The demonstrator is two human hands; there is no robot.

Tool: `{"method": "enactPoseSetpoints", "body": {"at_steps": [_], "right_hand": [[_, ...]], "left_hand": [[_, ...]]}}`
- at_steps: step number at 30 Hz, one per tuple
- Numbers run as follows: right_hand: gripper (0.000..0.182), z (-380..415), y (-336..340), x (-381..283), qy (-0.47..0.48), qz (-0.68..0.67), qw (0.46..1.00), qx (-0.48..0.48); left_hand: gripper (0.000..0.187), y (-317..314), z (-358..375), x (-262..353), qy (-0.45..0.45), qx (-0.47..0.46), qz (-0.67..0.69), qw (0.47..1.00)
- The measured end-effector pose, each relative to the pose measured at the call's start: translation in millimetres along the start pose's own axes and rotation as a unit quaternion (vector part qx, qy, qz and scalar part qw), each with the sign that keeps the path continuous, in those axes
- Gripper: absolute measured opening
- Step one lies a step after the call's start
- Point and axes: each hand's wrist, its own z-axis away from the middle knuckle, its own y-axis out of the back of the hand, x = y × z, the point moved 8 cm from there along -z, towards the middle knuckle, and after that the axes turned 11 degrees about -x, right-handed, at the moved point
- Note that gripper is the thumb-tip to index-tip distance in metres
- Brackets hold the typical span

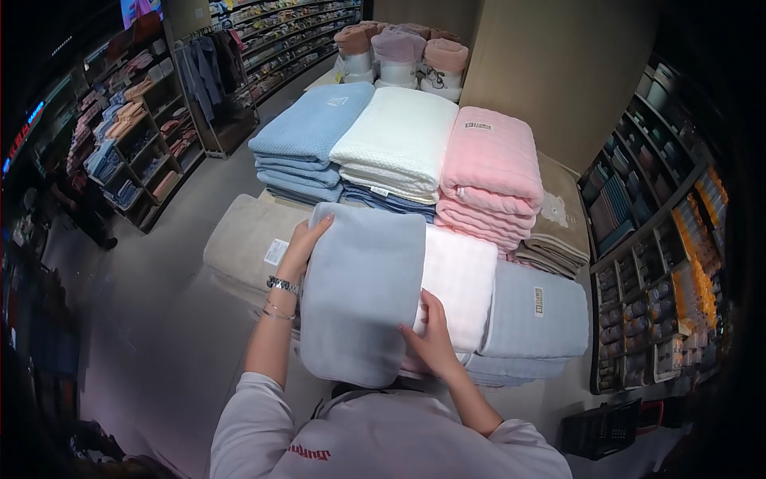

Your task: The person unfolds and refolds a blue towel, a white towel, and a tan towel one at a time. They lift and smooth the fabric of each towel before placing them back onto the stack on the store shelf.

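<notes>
A folded grey-blue towel [363,295] is held up close to my body, its broad face turned towards me. My left hand [309,239] grips the upper left edge, thumb in front and the other fingers hidden behind. At the lower right edge, my right hand [431,335] is closed with the thumb on the front face. Just right of the held towel lies a white folded towel [459,287], and beyond it a light blue one [531,311] with a label. To the left, a beige folded towel [255,239] carries a white tag.
Behind are stacks of blue [311,128], white [395,136] and pink towels [491,160], with rolled towels [399,48] farther back. Brown towels [558,215] lie at right. Shelves [638,311] stand on the right, a black basket [598,427] below. Left are shelves of folded textiles [140,160].
</notes>
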Motion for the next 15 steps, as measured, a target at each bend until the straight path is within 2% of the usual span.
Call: {"method": "enactPoseSetpoints", "body": {"at_steps": [3,6,7,9,11,12,14,15], "right_hand": [[0.075,-3,-11,4,-0.056,-0.248,0.962,-0.098],[0.081,5,-26,18,-0.051,-0.250,0.947,-0.194],[0.082,6,-38,14,-0.012,-0.214,0.935,-0.282],[0.086,18,-64,8,0.059,-0.136,0.881,-0.448],[0.083,29,-71,-24,0.187,-0.130,0.862,-0.452],[0.081,37,-71,-42,0.222,-0.139,0.842,-0.472],[0.077,42,-60,-86,0.262,-0.169,0.790,-0.527],[0.074,38,-56,-106,0.269,-0.188,0.760,-0.561]], "left_hand": [[0.055,-23,56,49,-0.163,0.035,-0.041,0.985],[0.050,-35,137,64,-0.280,0.077,-0.081,0.953],[0.049,-37,166,66,-0.315,0.086,-0.096,0.940],[0.043,-29,214,58,-0.312,0.175,-0.150,0.922],[0.034,-26,240,74,-0.396,0.190,-0.124,0.890],[0.030,-23,252,79,-0.435,0.197,-0.110,0.872],[0.016,20,258,76,-0.459,0.229,0.057,0.857],[0.013,10,261,102,-0.412,0.359,0.075,0.834]]}}
